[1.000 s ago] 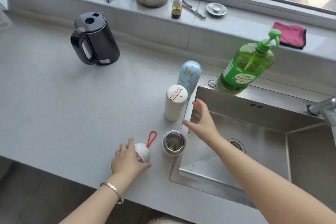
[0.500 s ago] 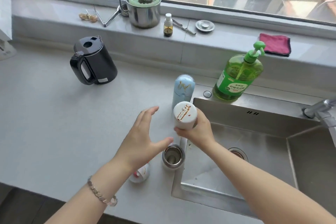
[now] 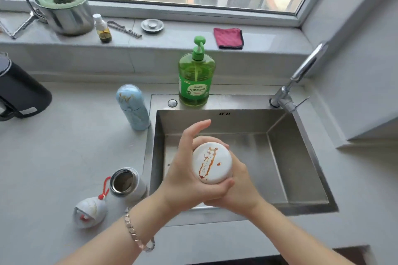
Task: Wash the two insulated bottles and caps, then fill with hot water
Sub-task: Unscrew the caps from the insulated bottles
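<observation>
Both hands hold a white insulated bottle with a brown-stained cap above the steel sink. My left hand wraps its cap from the left, index finger raised. My right hand grips the body from below on the right; most of the body is hidden. An open steel-lined bottle stands uncapped on the counter left of the sink. Its white cap with a red loop lies beside it. A light blue capped bottle stands further back.
A green dish-soap pump bottle stands on the sink's back rim, the tap at the right. A black kettle sits at the far left. The sill carries a steel pot, small spray bottle, strainer lid and red cloth.
My right hand lifted the white bottle from the counter and carried it over the sink. My left hand left the loose cap on the counter and took hold of the white bottle's top.
</observation>
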Demonstrator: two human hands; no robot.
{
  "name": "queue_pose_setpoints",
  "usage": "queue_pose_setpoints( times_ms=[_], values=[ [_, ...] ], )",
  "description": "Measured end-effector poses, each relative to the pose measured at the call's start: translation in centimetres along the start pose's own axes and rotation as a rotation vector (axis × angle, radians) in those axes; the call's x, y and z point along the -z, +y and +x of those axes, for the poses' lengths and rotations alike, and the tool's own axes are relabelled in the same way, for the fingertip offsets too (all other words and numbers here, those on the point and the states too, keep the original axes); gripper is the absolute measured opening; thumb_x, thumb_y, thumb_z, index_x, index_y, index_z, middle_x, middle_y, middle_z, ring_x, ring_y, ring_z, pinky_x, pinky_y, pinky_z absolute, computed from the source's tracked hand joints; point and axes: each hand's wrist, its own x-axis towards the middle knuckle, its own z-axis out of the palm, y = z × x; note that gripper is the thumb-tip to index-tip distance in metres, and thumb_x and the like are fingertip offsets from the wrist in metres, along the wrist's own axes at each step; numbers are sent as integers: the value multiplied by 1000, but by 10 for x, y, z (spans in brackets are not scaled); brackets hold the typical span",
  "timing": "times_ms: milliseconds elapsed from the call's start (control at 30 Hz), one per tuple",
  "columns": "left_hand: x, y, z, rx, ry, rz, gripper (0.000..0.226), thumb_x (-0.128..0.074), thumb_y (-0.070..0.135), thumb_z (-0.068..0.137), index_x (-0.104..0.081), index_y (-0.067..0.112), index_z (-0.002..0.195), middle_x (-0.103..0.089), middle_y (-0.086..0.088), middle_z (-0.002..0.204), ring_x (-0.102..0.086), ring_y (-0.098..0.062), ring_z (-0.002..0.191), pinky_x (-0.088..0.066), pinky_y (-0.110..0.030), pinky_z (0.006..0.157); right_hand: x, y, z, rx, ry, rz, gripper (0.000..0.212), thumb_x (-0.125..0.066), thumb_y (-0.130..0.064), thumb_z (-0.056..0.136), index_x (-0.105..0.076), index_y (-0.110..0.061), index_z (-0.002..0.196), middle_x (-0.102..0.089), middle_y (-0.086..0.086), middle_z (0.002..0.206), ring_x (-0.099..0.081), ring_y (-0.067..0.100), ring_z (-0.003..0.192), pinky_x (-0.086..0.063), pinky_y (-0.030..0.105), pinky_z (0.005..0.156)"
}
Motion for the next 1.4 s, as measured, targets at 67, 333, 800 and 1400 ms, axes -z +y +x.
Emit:
queue_pose_setpoints(
  times_ms=[67,333,800,1400],
  values=[
    [-22,2,-2,37,59,-17,80,-77,19,54,-35,22,123,-64,1,100,-62,-7,97,-45,-14,86,13,1,-10,-39,53,-2,68,-85,-4,52,-55,-44,98,-65,-26,88,-63,-2,81,-47,12,69],
    [-80,23,6,259,299,77,83,-84,11,62,-30,36,120,-51,17,106,-51,15,97,-37,1,78,37,14,-15,-53,304,-282,43,-73,-37,60,-56,-20,95,-61,-9,81,-60,20,77,-46,27,65],
    [-40,30,35,198,-283,951,59,-72,58,64,-50,23,105,-52,12,93,-53,-12,84,-42,-23,72,86,44,-3,-11,-100,-399,48,-68,-29,48,-53,-34,93,-58,-16,83,-54,12,75,-50,37,66],
    [-13,-2,12,177,-348,833,57,-74,37,66,-42,40,112,-45,18,107,-52,-10,83,-49,-29,72,74,43,11,-69,-411,-645,54,-67,-32,59,-45,-41,108,-55,-21,93,-54,8,83,-48,26,69]
  ],
)
